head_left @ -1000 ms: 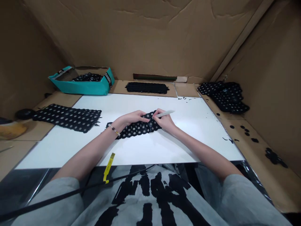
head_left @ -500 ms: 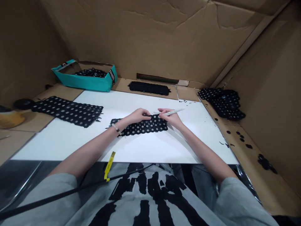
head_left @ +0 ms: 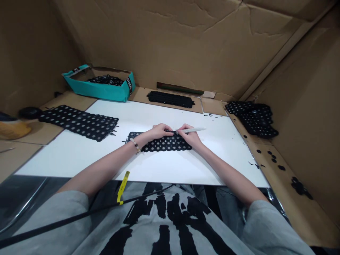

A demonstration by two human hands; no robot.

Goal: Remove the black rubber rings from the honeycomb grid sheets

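A black sheet with rows of pale round dots (head_left: 166, 144) lies on a white board (head_left: 159, 168) in front of me. My left hand (head_left: 160, 131) rests over its far edge, thumb and fingers closed together on that edge. In my right hand (head_left: 190, 135) is a slim white pen-like tool (head_left: 196, 130), gripped like a pencil. Its working end meets the sheet's far edge beside my left fingertips; that tip is too small to make out. Another black dotted sheet (head_left: 79, 122) lies to the left, partly on the board.
A teal box (head_left: 98, 92) holding black dotted pieces stands at the back left. A black stack (head_left: 171, 99) lies at the back. More dotted sheets (head_left: 256, 118) and loose black discs (head_left: 273, 160) are at the right. Cardboard walls (head_left: 170, 46) surround the board. A yellow-tagged cable (head_left: 79, 215) crosses my front.
My right hand has moved slightly left, bringing the white tool closer to my left fingertips. The tool now lies flatter. The whole view has shifted a little.
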